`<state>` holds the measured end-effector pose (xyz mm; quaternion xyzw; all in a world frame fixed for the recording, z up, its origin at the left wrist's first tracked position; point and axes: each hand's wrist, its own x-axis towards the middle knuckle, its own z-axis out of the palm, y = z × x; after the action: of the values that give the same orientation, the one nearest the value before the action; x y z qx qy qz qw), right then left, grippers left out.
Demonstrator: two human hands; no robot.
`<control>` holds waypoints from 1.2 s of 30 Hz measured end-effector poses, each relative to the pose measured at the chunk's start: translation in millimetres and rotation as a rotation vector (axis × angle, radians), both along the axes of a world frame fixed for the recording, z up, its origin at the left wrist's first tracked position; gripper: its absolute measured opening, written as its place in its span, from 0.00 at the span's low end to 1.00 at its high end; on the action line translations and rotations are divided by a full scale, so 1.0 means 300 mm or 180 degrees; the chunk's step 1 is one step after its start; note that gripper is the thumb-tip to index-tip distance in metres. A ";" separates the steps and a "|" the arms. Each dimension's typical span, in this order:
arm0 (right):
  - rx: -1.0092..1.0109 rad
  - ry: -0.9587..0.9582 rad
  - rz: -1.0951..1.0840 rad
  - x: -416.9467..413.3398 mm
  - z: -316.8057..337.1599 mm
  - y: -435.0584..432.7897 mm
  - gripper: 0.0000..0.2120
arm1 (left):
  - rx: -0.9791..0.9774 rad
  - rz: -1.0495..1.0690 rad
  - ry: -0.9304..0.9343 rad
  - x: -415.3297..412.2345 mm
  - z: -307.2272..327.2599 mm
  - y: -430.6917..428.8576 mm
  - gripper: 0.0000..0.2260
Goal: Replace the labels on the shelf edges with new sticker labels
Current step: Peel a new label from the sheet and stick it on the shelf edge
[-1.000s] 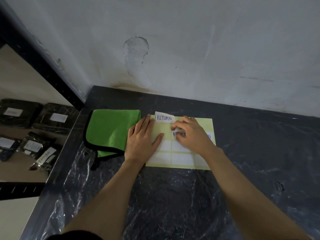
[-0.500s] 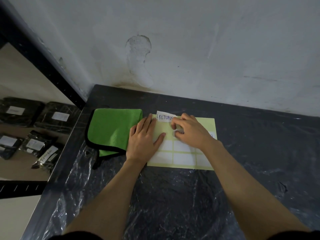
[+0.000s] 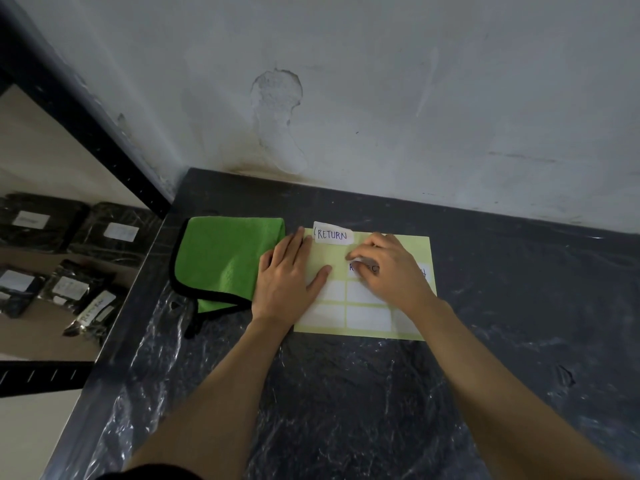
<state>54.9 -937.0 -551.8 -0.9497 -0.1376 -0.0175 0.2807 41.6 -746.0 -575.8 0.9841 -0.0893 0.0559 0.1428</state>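
A pale yellow-green sticker sheet [image 3: 329,254] carrying rows of white rectangular labels is laid flat on a dark counter wrapped in crinkled clear film [image 3: 346,393]. Its far edge is set near the grey-white wall [image 3: 381,98], with a narrow band of counter left between. The left hand [image 3: 287,275] is pressed flat on the sheet's left edge, fingers straight and thumb spread, with nothing gripped. Its outer side is overlapped onto a folded green microfibre cloth with black trim [image 3: 221,258], set just beside the sheet. The right hand [image 3: 388,271] is curled over the sheet's upper middle. The top-left corner of a handwritten white label [image 3: 360,263] (only a few letters are legible past the knuckles) is pinched at its fingertips. A loose white label marked "RETURN" [image 3: 332,233] is seen curled at the sheet's far-left corner, overhanging that edge. A broad stretch of counter is left right of the sheet and towards the near edge. The counter's left edge is bordered by a black metal shelf frame [image 3: 86,126], beyond which dark packets with white labels [image 3: 117,230] are laid lower down.
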 end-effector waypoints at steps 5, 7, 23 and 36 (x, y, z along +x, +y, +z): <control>-0.0021 0.0050 -0.0060 0.017 0.002 0.014 0.03 | 0.0008 -0.0003 0.0006 0.001 0.000 0.000 0.27; 0.0053 0.0089 -0.0019 0.023 0.005 0.007 0.03 | 0.0014 0.0002 0.0024 0.003 -0.001 0.000 0.27; 0.2585 0.0635 -0.1082 -0.087 0.063 -0.089 0.05 | 0.0099 0.0018 -0.0117 0.003 -0.012 -0.004 0.28; 0.1868 0.0198 -0.1034 -0.236 0.229 0.053 0.11 | -0.0826 -0.0248 0.0733 -0.001 0.155 0.039 0.12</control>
<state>-16.0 -921.2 -483.1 -0.8380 0.0351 -0.0718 0.5398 41.4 -734.4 -529.4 0.9531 -0.1024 -0.0517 0.2799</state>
